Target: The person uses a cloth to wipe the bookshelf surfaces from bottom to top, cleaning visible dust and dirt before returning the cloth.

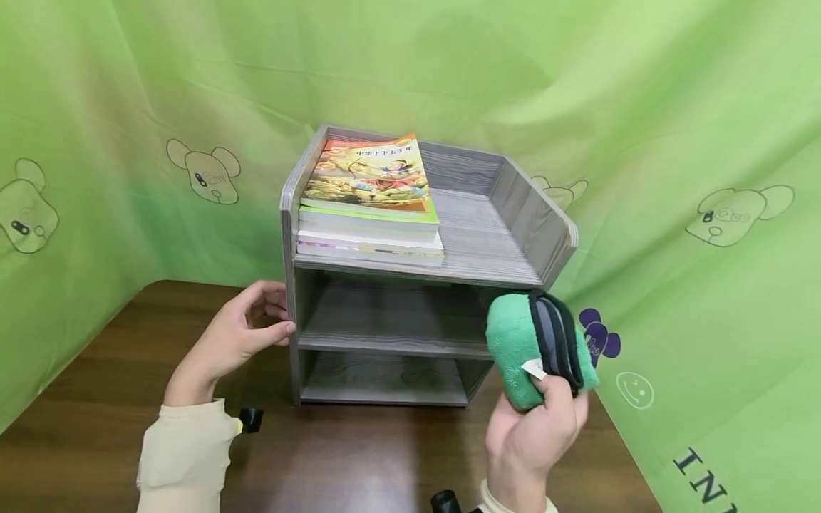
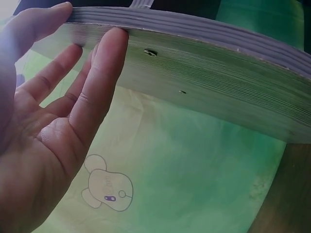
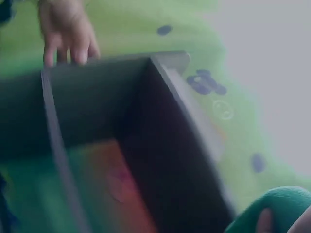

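A grey wood-grain shelf unit (image 1: pixel 391 347) stands on the brown table. My left hand (image 1: pixel 234 328) is at its left side panel, fingers extended, fingertips right at the panel and the thumb by its front edge. In the left wrist view, the fingers (image 2: pixel 99 77) reach up along the panel's outer face. On the right, my right hand (image 1: pixel 535 434) grips a folded green towel (image 1: pixel 516 345) with black and grey edging and a small white tag. The towel is held up in front of the unit's right side. Only part of the towel (image 3: pixel 277 211) shows in the right wrist view.
Several stacked books (image 1: pixel 372 185) lie on the left of the unit's top tier, within raised edges. Two lower compartments face forward. Green printed fabric (image 1: pixel 410 64) hangs behind and on both sides. The brown table (image 1: pixel 346 456) extends in front.
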Available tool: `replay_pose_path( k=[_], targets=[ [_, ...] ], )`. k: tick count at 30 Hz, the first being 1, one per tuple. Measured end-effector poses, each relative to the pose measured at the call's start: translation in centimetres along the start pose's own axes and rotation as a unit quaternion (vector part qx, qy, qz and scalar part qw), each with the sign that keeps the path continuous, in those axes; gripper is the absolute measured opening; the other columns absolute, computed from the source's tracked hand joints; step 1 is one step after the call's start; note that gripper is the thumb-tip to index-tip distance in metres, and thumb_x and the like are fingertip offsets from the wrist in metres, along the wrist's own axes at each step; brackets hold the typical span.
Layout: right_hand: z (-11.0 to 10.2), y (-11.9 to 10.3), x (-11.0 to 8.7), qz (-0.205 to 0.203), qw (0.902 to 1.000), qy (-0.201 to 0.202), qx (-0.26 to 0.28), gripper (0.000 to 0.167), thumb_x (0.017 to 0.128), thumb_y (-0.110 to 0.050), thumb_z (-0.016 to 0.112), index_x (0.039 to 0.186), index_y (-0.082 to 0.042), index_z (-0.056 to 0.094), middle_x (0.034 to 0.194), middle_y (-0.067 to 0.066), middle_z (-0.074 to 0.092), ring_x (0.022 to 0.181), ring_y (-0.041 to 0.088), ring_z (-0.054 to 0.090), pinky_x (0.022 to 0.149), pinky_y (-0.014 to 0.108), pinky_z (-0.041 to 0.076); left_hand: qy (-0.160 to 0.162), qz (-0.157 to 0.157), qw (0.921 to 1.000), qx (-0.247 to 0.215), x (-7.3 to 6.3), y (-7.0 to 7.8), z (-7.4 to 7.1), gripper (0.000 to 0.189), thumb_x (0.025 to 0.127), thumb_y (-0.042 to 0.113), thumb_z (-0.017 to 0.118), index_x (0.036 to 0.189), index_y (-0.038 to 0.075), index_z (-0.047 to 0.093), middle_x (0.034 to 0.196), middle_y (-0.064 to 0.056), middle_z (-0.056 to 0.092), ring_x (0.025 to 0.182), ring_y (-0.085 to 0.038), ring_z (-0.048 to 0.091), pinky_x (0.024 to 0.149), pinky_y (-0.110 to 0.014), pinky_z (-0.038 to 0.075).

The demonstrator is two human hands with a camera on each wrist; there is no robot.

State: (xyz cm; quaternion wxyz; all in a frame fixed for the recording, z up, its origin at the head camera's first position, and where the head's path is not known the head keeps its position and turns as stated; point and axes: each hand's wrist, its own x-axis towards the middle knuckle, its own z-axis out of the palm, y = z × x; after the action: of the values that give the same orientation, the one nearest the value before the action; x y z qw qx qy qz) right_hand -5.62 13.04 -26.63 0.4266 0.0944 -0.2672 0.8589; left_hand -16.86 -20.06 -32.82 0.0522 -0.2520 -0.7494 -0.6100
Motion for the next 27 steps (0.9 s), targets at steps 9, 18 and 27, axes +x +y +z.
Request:
replay_pose_path(
  k=[9,18,27],
  targets=[
    [4.9,-1.5,6.4,-0.298,0.7442,-0.293,-0.521,0.053,0.065,0.011,0.052,0.115,0.007,0.069,0.11,0.023,0.066,0.106,0.038,0.058,0.096,0.045,0.045,0.0,-0.001,1.0,0.006,0.1,0.1,-0.1,0.049,0.089,-0.001,0.073,0.133,-0.004,0.051,0.112,-0.019,0.056,0.096,-0.023,0.059,0.072,-0.036,0.059],
    [6.8,-1.8,10.3,-0.125,0.4102,-0.499,-0.753,0.057,0.076,0.004,0.053,0.133,-0.002,0.059,0.119,0.02,0.058,0.112,0.046,0.05,0.087,0.06,0.045,0.0,-0.005,0.9999,0.015,0.0,0.3,-0.1,0.049,0.09,0.002,0.074,0.134,-0.002,0.052,0.112,-0.018,0.057,0.096,-0.021,0.06,0.073,-0.035,0.059],
    [6.9,-1.5,10.8,-0.196,0.4312,-0.519,-0.711,0.045,0.069,0.007,0.059,0.114,0.005,0.057,0.102,0.023,0.054,0.093,0.046,0.046,0.082,0.056,0.041,-0.003,-0.001,1.0,0.0,-0.1,0.1,-0.1,0.049,0.091,-0.002,0.071,0.134,-0.006,0.05,0.112,-0.021,0.056,0.094,-0.019,0.063,0.072,-0.036,0.059]
  ],
)
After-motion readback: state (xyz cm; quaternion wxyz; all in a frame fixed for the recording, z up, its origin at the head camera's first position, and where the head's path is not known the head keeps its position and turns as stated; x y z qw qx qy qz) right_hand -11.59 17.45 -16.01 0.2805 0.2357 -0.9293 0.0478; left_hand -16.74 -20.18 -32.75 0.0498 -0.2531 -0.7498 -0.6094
